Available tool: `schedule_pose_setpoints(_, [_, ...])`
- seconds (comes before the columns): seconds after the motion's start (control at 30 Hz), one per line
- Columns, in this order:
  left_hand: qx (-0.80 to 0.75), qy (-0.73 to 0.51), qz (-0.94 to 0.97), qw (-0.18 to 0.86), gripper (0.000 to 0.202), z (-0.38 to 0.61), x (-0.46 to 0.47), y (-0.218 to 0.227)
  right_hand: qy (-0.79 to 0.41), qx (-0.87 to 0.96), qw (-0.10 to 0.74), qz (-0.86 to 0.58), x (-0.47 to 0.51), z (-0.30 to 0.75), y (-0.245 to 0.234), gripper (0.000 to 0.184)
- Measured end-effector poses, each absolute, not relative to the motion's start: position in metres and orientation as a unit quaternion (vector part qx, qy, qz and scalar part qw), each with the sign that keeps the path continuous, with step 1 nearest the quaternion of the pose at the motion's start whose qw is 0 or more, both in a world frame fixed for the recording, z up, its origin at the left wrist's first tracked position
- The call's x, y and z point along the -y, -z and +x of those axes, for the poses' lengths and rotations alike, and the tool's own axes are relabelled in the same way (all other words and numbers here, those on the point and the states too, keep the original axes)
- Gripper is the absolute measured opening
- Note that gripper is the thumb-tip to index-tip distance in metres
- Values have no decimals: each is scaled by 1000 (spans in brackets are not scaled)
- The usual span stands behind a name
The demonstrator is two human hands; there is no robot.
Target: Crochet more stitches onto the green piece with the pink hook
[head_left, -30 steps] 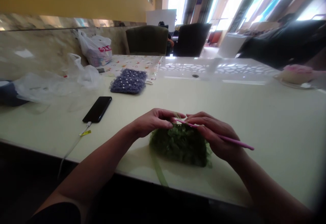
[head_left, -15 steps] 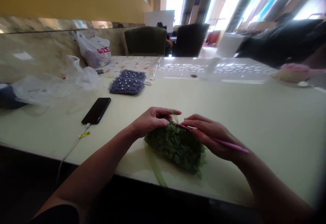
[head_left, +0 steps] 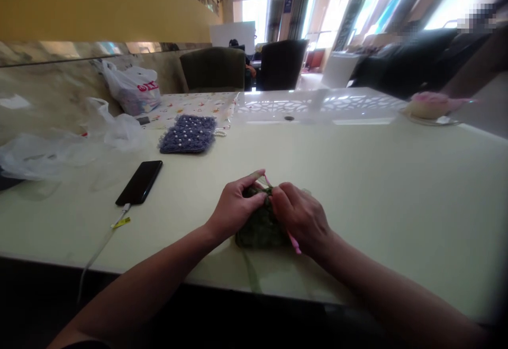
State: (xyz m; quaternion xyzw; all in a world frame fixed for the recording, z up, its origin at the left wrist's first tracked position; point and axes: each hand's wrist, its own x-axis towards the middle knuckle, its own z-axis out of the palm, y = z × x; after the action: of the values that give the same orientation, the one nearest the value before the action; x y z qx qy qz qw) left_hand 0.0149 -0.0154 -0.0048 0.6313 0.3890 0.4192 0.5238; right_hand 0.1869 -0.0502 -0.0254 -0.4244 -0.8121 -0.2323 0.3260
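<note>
Both hands are at a dark green crocheted piece [head_left: 260, 228] near the table's front edge. My left hand [head_left: 236, 201] pinches its top edge between thumb and fingers, the index finger raised with sheer green ribbon by it. A pink crochet hook [head_left: 293, 243] is gripped in my right hand [head_left: 299, 214]; its tip end shows above the work, close to the left index finger, and its handle end sticks out below the palm. Much of the piece is covered by my hands. A strip of the green ribbon [head_left: 252, 272] trails toward the table edge.
A black phone [head_left: 139, 182] with a white cable [head_left: 99, 254] lies left. Beyond it are a blue-grey beaded pouch [head_left: 188, 134], clear plastic bags [head_left: 123, 129] and a filled white bag [head_left: 133, 90]. A pink-topped bowl [head_left: 428, 106] stands far right. Chairs [head_left: 214, 69] are behind the table.
My right hand has turned and closed in toward the left, swinging the hook from a slanted lie to a steeper one. The green piece is now turned and more covered. The view has shifted slightly right.
</note>
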Motion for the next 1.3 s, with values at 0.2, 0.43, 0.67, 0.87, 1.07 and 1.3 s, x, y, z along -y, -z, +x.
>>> schedule_pose_setpoints(0.2, [-324, -359, 416, 770, 48, 14, 12, 1, 239, 832, 373, -333, 46, 200, 23, 13])
schedule_pose_setpoints(0.43, [-273, -314, 423, 805, 42, 0, -5, -3, 47, 859, 443, -253, 35, 221, 11, 19])
schedule_pose_setpoints(0.67, [-323, -330, 519, 719, 42, -10, -13, -10, -202, 835, 437, -266, 36, 232, 0, 15])
schedule_pose_setpoints(0.87, [-323, -343, 553, 687, 39, -4, -6, -6, -348, 753, 470, -303, 36, 225, 1, 14])
schedule_pose_setpoints(1.07, [-267, -257, 583, 723, 36, -2, -5, -3, -263, 738, 515, -349, 41, 211, 3, 10])
schedule_pose_setpoints(1.3, [-309, -288, 610, 670, 64, -8, -14, -5, -226, 718, 538, -379, 42, 207, 14, 8])
